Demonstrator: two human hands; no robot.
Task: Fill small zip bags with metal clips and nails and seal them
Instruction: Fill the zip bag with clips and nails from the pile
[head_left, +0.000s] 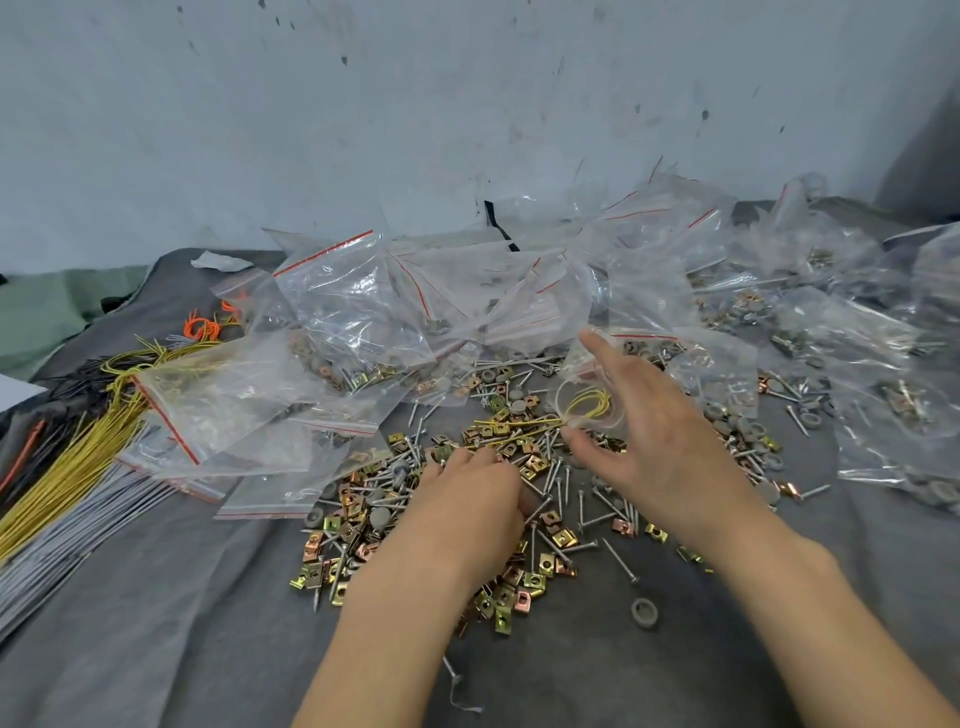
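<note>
A loose pile of gold and copper metal clips mixed with nails and grey washers lies on the grey cloth in the middle. My left hand is knuckles-up on the pile, its fingers curled down into the clips. My right hand hovers just right of it, fingers spread and straight. A small clear zip bag with a coil of yellow wire inside lies between its thumb and forefinger. What my left fingers enclose is hidden.
Empty red-striped zip bags are heaped behind the pile. Filled bags spread to the right. Bundles of yellow wire, grey wire and orange ties lie at the left. A stained wall stands close behind.
</note>
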